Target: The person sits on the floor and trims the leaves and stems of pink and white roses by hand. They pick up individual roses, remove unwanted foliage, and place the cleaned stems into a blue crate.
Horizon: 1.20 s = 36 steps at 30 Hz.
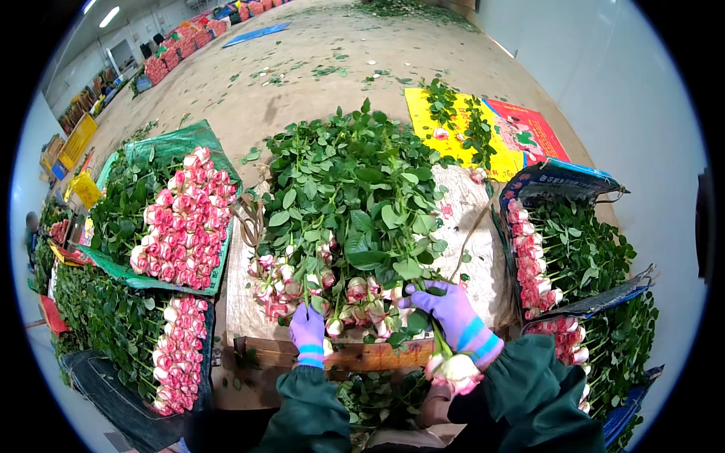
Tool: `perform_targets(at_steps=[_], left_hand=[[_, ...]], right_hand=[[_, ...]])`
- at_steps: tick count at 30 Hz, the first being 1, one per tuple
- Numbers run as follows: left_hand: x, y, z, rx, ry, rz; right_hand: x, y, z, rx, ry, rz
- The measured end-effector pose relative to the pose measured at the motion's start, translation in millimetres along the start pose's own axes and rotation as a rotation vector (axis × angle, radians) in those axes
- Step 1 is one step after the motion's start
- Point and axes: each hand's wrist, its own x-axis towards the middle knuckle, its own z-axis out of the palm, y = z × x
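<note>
A purple glove with blue striped cuff covers each hand. My right hand [450,317] grips the leafy stem of a white-and-pink rose [456,372], whose bloom hangs below the hand, towards me. My left hand [307,331] has its fingertips closed around a green stem [306,294] at the near side of the pile. Before both hands lies a heap of loose cut roses [351,187], leaves pointing away and blooms towards me. The heap rests on a white woven sheet [481,266] over a table with a wooden front edge [374,355].
Rose bundles in a green wrap [224,249] and a dark wrap [113,390] stand at left. More dark-wrapped roses [527,260] stand at right, near a pale wall [617,102]. Beyond the table, a yellow-and-red sheet [512,153] holds loose stems. Leaves litter the floor [317,51].
</note>
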Motion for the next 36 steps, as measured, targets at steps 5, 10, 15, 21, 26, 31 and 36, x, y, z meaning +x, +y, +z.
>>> perform_targets(at_steps=[5, 10, 15, 21, 26, 31, 36], left_hand=[[1.1, -51.5, 36.1, 0.07, -0.117, 0.095], [-11.5, -22.7, 60.7, 0.43, -0.296, 0.047], [16.9, -89.5, 71.2, 0.262, -0.285, -0.032], [16.0, -53.4, 59.6, 0.147, -0.75, -0.369], [-43.4, 13.7, 4.7, -0.233, -0.797, -0.47], [-110.8, 104.3, -37.1, -0.491, -1.118, -0.253], [-136.8, 58.8, -40.5, -0.414, -0.893, 0.421]], right_hand=[[-10.3, 3.6, -10.2, 0.107, 0.031, -0.045], [8.7, 14.3, -42.2, 0.142, 0.129, -0.069], [23.6, 24.1, -27.1, 0.06, 0.019, -0.027], [-13.3, 10.3, 4.0, 0.273, -0.026, 0.04], [10.4, 31.8, 6.4, 0.024, 0.051, -0.068], [56.8, 81.7, -4.1, -0.311, 0.284, -0.1], [31.1, 62.0, 7.6, -0.259, 0.137, -0.118]])
